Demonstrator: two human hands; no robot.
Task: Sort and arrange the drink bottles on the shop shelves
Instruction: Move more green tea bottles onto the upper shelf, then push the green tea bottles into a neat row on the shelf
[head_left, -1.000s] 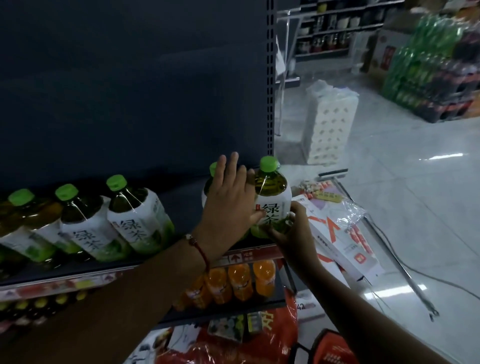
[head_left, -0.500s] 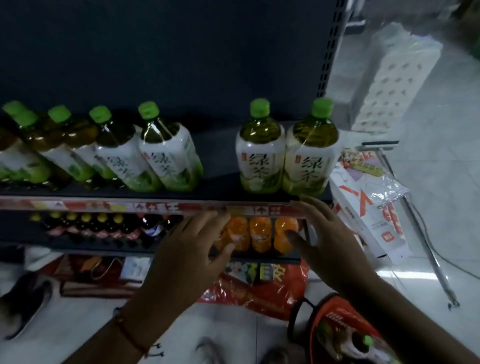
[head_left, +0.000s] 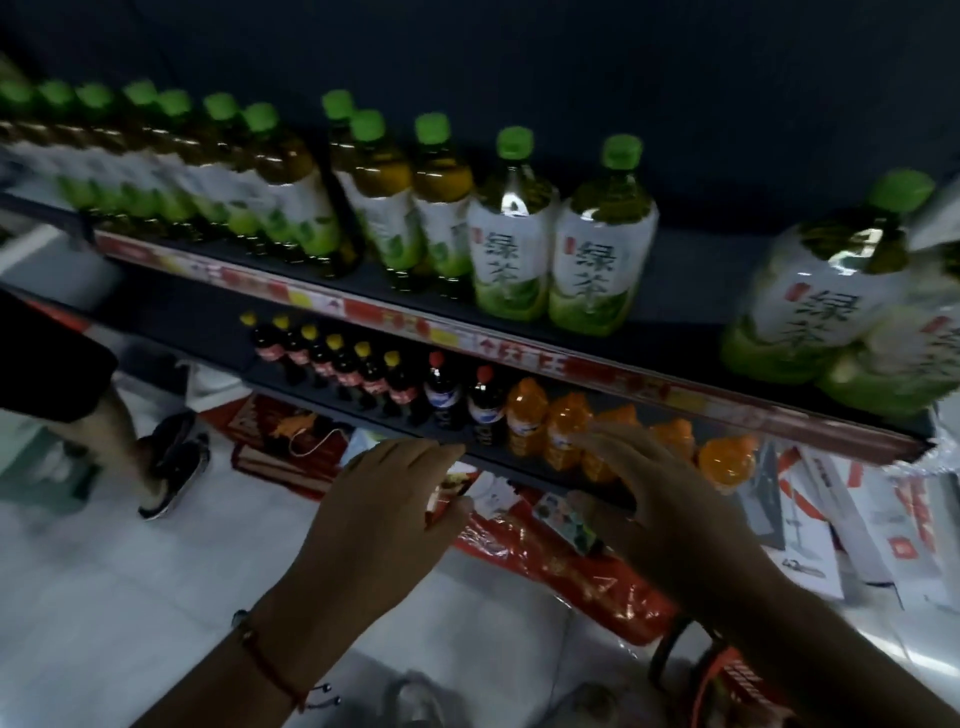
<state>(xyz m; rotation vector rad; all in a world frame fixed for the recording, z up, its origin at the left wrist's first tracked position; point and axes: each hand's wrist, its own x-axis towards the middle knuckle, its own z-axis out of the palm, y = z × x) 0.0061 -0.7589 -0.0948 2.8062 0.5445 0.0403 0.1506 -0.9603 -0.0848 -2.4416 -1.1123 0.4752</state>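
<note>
Looking down from the head camera, the view takes in two dark shelves tilted across the frame. On the upper shelf (head_left: 675, 332) stand green tea bottles with green caps: a long row (head_left: 218, 197) runs from the far left, a pair (head_left: 556, 249) with clear labels stands upright side by side near the middle, and another pair (head_left: 841, 301) stands at the right end, well apart from the middle pair, with bare shelf between them. A red and yellow price strip (head_left: 519, 358) runs along the shelf's front edge.

On the lower shelf (head_left: 208, 332), small dark bottles (head_left: 332, 364) with yellow caps stand in a row, then two cola bottles (head_left: 462, 395) with red caps, then orange bottles (head_left: 545, 421) toward the right.

The left hand (head_left: 384, 519) hovers in front of the lower shelf, fingers straight and loosely together, holding nothing; a red cord (head_left: 270, 670) circles its wrist. The right hand (head_left: 675, 509) hovers near the orange bottles, fingers spread and slightly bent, also holding nothing; it is blurred, and whether its fingertips touch a bottle cannot be told.

On the white floor (head_left: 130, 597) below lie red packaging (head_left: 571, 566) and white printed cartons (head_left: 857, 519) at the right. At the left, another person's leg and dark shoe (head_left: 171, 467) stand on the floor.
</note>
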